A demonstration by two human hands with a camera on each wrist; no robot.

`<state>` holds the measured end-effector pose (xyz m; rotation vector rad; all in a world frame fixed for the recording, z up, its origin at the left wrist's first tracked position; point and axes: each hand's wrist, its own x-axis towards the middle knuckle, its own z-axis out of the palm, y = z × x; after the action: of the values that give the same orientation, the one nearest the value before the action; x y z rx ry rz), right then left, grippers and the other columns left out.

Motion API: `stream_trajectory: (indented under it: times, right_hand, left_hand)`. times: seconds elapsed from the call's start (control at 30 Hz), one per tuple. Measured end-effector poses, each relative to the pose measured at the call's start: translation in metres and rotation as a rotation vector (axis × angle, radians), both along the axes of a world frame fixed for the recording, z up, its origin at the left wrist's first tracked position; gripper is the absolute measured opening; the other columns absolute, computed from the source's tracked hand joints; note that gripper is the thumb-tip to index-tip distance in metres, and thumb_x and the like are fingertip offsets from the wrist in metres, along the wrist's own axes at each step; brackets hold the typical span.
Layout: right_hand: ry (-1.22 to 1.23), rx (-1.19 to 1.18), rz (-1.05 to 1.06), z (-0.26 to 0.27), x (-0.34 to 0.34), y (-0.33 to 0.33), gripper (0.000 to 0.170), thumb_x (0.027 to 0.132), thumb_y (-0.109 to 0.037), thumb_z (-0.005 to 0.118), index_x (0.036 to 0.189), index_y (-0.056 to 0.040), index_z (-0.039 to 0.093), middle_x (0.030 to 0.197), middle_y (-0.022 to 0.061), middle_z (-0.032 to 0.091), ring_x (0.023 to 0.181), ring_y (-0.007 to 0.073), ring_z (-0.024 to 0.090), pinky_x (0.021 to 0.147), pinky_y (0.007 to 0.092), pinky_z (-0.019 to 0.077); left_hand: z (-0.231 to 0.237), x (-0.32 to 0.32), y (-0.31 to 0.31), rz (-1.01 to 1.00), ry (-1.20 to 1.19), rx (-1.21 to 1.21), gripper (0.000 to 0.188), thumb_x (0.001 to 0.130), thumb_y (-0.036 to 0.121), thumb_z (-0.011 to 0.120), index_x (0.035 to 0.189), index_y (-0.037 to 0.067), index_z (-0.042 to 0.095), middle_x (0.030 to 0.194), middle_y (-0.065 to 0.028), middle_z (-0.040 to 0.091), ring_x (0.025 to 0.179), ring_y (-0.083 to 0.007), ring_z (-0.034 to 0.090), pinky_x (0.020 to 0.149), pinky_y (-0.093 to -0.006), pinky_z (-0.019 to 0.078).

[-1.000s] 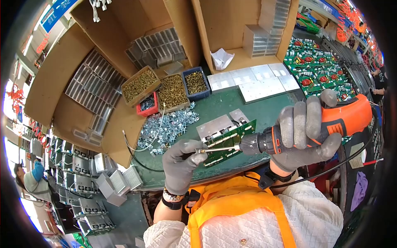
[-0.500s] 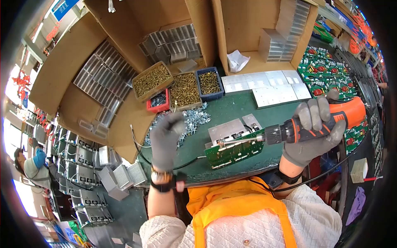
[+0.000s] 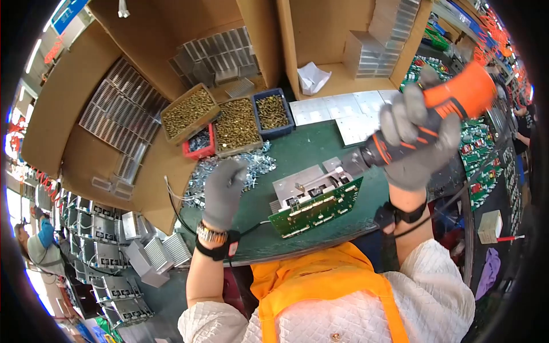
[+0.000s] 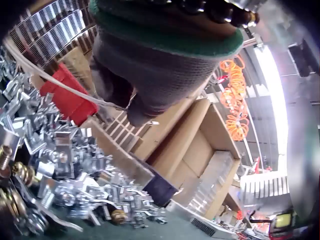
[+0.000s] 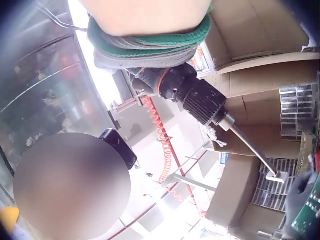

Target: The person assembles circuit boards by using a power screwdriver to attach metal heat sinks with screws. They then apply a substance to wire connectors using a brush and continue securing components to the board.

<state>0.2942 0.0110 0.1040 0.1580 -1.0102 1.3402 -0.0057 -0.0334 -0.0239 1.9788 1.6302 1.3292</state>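
My right hand (image 3: 409, 134) grips an orange and black power screwdriver (image 3: 463, 94), its long bit slanting down to the left. At the bit's tip sits a small silvery clip (image 5: 276, 176), right over the metal heat sink (image 3: 297, 182) behind an upright green circuit board (image 3: 317, 211). My left hand (image 3: 225, 191), fingers curled, hovers in front of a heap of small metal clips (image 4: 65, 165). I cannot tell whether those fingers hold anything. Both hands wear grey gloves.
Bins of brass-coloured screws (image 3: 234, 126) and a red bin (image 3: 200, 143) stand behind the heap. Cardboard boxes (image 3: 320, 34) with heat sinks line the back. Flat metal plates (image 3: 354, 106) lie at the back right, green boards (image 3: 480, 154) farther right. A black cable (image 3: 251, 228) crosses the bench.
My left hand has left the bit's tip and moved left to the heap of clips. The right hand has tilted the screwdriver upward, its tip now over the heat sink behind the board.
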Motion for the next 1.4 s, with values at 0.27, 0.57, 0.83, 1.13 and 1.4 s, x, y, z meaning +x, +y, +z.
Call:
stream_trajectory:
  times: [0.27,0.57,0.83,1.13,1.4]
  right_hand:
    - [-0.286,-0.204,-0.01,-0.017,-0.04,0.035,0.06,0.089,-0.042,0.059,0.133,-0.0035,0.043,0.075,0.0027,0.054,0.053,0.011,0.049,0.046,0.027,0.0402]
    - [-0.414,-0.16,0.122,-0.022,-0.059,0.047,0.063,0.087,-0.042,0.059,0.133,-0.0033,0.042,0.078,0.0042,0.058,0.055,0.0106,0.053,0.049,0.0266,0.0439]
    - [-0.435,-0.186,0.188,-0.017,-0.067,0.05,0.059,0.087,-0.039,0.057,0.132,-0.003,0.042,0.079,0.0043,0.058,0.055,0.0105,0.053,0.048,0.0269,0.044]
    - [-0.468,-0.235,0.29,-0.015,-0.08,0.064,0.046,0.086,-0.026,0.06,0.122,-0.0003,0.045,0.076,0.0084,0.062,0.058,0.0163,0.059,0.053,0.0325,0.0504]
    - [-0.577,-0.182,0.33,-0.014,-0.088,0.067,0.059,0.086,-0.038,0.061,0.128,-0.0018,0.044,0.08,0.0055,0.06,0.058,0.0124,0.058,0.052,0.0288,0.0488]
  left_hand:
    - [0.004,0.02,-0.032,-0.265,0.326,0.075,0.021,0.072,0.006,0.069,0.093,0.007,0.067,0.086,-0.0099,0.061,0.075,-0.031,0.058,0.066,-0.04,0.045]
    - [0.0,0.021,-0.034,-0.262,0.429,0.181,0.024,0.07,0.011,0.07,0.094,0.014,0.067,0.092,-0.0036,0.061,0.083,-0.0261,0.057,0.073,-0.0403,0.0418]
    - [-0.009,0.023,-0.033,-0.251,0.38,0.186,0.024,0.07,0.012,0.07,0.094,0.015,0.066,0.091,-0.0024,0.061,0.082,-0.0259,0.057,0.073,-0.0403,0.0415]
    - [-0.015,0.028,-0.036,-0.164,0.316,0.222,0.019,0.072,0.013,0.07,0.091,0.014,0.064,0.086,-0.0024,0.06,0.079,-0.0258,0.057,0.072,-0.0391,0.0413]
    - [-0.012,0.03,-0.036,-0.171,0.31,0.252,0.025,0.073,0.008,0.071,0.094,0.014,0.059,0.088,-0.0009,0.06,0.076,-0.0236,0.057,0.069,-0.0385,0.0423]
